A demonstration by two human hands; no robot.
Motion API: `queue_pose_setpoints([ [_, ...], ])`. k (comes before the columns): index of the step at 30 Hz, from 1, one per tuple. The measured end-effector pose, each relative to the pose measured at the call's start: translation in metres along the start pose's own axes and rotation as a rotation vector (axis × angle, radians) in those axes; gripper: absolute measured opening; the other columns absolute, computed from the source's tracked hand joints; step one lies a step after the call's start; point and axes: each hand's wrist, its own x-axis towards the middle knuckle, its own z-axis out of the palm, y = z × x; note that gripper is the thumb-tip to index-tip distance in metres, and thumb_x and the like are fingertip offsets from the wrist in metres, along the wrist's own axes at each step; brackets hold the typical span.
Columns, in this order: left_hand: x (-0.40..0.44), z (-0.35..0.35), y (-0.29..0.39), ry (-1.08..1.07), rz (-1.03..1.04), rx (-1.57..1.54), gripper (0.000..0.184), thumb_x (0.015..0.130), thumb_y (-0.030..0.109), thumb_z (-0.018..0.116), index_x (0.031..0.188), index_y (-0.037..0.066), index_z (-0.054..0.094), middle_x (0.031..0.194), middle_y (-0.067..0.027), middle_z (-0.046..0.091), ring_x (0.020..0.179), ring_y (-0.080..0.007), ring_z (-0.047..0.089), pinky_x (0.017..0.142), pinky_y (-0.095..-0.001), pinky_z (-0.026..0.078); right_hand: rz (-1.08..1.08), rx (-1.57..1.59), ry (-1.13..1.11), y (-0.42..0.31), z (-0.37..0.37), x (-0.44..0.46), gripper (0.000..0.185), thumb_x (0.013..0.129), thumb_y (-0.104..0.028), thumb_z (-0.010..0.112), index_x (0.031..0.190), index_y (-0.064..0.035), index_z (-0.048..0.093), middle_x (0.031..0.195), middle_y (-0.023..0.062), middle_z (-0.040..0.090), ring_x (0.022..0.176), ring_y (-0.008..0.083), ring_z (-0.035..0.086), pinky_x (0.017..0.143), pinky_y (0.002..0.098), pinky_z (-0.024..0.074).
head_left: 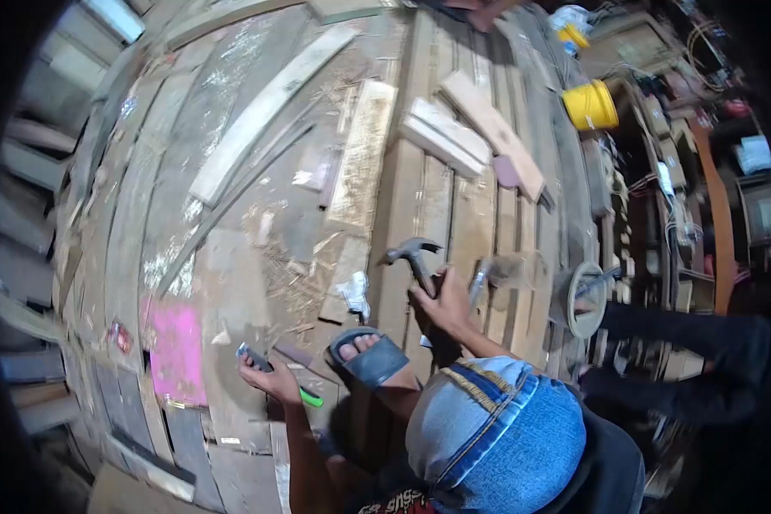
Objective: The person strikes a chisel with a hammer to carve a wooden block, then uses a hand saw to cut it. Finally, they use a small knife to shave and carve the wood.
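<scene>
My right hand point(448, 307) is closed around the handle of a claw hammer point(415, 254), its head raised above the long planks. At the lower left, my left hand point(274, 380) is wrapped around what looks like a chisel point(254, 356). A grey, metal-looking end sticks out on one side of the fingers and a bright green end on the other. Between the hands, a foot in a dark sandal point(377, 357) rests on the boards. A crumpled white item point(354, 293) lies just beyond the foot. Denim cloth point(505, 433) fills the lower middle.
Wood pieces point(364, 154) and a pale board point(497, 133) lie ahead among shavings. A pink sheet point(177, 354) is at left. On the right are a yellow bucket point(589, 104), a whitish bucket point(586, 300) and another person's dark trouser legs point(685, 364). Someone's hand point(488, 14) shows at the top.
</scene>
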Motion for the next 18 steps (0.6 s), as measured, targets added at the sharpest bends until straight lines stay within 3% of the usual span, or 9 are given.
queue_pose_setpoints([
  [4, 0.01, 0.012, 0.036, -0.185, 0.196, 0.102, 0.051, 0.085, 0.002, 0.065, 0.134, -0.001, 0.053, 0.122, -0.019, 0.054, 0.11, -0.033, 0.054, 0.104, -0.048, 0.04, 0.046, -0.018, -0.119, 0.012, -0.004, -0.011, 0.049, 0.089, -0.045, 0.077, 0.107, -0.0037, 0.058, 0.09, 0.0197, 0.07, 0.086, 0.0406, 0.07, 0.074, 0.0527, 0.0525],
  [7, 0.012, 0.022, 0.076, -0.341, 0.069, -0.032, 0.047, 0.085, 0.002, 0.065, 0.131, 0.0, 0.055, 0.12, -0.0177, 0.056, 0.109, -0.033, 0.056, 0.103, -0.0468, 0.042, 0.1, 0.075, -0.178, 0.002, -0.009, -0.01, 0.043, 0.094, -0.041, 0.072, 0.106, -0.0031, 0.055, 0.088, 0.022, 0.069, 0.085, 0.0452, 0.069, 0.073, 0.0547, 0.0514],
  [8, 0.012, 0.029, 0.066, -0.38, 0.186, 0.033, 0.043, 0.088, 0.004, 0.067, 0.129, 0.001, 0.056, 0.12, -0.016, 0.057, 0.106, -0.0303, 0.058, 0.096, -0.0426, 0.048, 0.118, 0.174, -0.169, 0.004, -0.005, -0.012, 0.042, 0.095, -0.04, 0.071, 0.106, -0.0029, 0.054, 0.088, 0.0224, 0.069, 0.085, 0.0461, 0.068, 0.073, 0.0548, 0.0512],
  [11, 0.006, 0.049, 0.041, -0.406, 0.084, -0.172, 0.036, 0.092, 0.008, 0.067, 0.126, 0.001, 0.058, 0.11, -0.0101, 0.06, 0.098, -0.0213, 0.06, 0.087, -0.0351, 0.051, 0.125, 0.278, -0.236, -0.005, -0.011, -0.027, 0.038, 0.097, -0.033, 0.069, 0.108, -0.0017, 0.051, 0.082, 0.0259, 0.066, 0.081, 0.0488, 0.067, 0.07, 0.0547, 0.0501],
  [12, 0.003, 0.048, 0.044, -0.523, -0.184, -0.316, 0.029, 0.096, 0.011, 0.066, 0.123, 0.001, 0.06, 0.103, -0.0055, 0.063, 0.092, -0.0125, 0.06, 0.083, -0.0293, 0.051, 0.103, 0.282, -0.278, -0.014, -0.02, -0.027, 0.038, 0.096, -0.033, 0.069, 0.108, -0.0016, 0.051, 0.082, 0.026, 0.066, 0.08, 0.0489, 0.067, 0.07, 0.0545, 0.0501],
  [15, -0.011, 0.042, 0.089, -0.702, -0.313, -0.295, 0.026, 0.098, 0.01, 0.063, 0.122, -0.001, 0.06, 0.099, -0.0044, 0.064, 0.089, -0.0094, 0.059, 0.081, -0.0261, 0.05, -0.036, 0.407, -0.423, -0.052, -0.039, -0.022, 0.035, 0.094, -0.031, 0.07, 0.108, -0.0044, 0.053, 0.082, 0.0257, 0.066, 0.081, 0.0483, 0.067, 0.07, 0.0552, 0.05],
  [16, -0.017, 0.042, 0.099, -0.712, -0.16, -0.335, 0.028, 0.098, 0.01, 0.064, 0.123, -0.001, 0.06, 0.104, -0.0052, 0.065, 0.089, -0.0088, 0.059, 0.079, -0.0251, 0.05, -0.142, 0.385, -0.406, -0.059, -0.032, -0.016, 0.033, 0.093, -0.029, 0.07, 0.109, -0.0053, 0.053, 0.082, 0.0258, 0.066, 0.081, 0.0487, 0.067, 0.07, 0.0558, 0.0499],
  [17, -0.023, 0.041, 0.11, -0.729, -0.26, -0.322, 0.031, 0.101, 0.013, 0.061, 0.126, -0.003, 0.057, 0.115, -0.011, 0.064, 0.098, -0.0156, 0.06, 0.088, -0.0306, 0.049, -0.258, 0.365, -0.388, -0.066, -0.025, -0.012, 0.033, 0.093, -0.028, 0.069, 0.111, -0.0062, 0.053, 0.082, 0.026, 0.066, 0.081, 0.049, 0.067, 0.07, 0.0563, 0.0499],
  [18, -0.041, 0.048, 0.118, -0.665, -0.097, -0.257, 0.032, 0.1, 0.014, 0.06, 0.127, -0.004, 0.056, 0.119, -0.0168, 0.061, 0.102, -0.0228, 0.059, 0.092, -0.037, 0.047, -0.244, 0.362, -0.407, -0.075, -0.019, -0.009, 0.032, 0.093, -0.026, 0.069, 0.112, -0.0066, 0.052, 0.083, 0.0261, 0.066, 0.081, 0.0493, 0.067, 0.069, 0.0571, 0.0498],
])
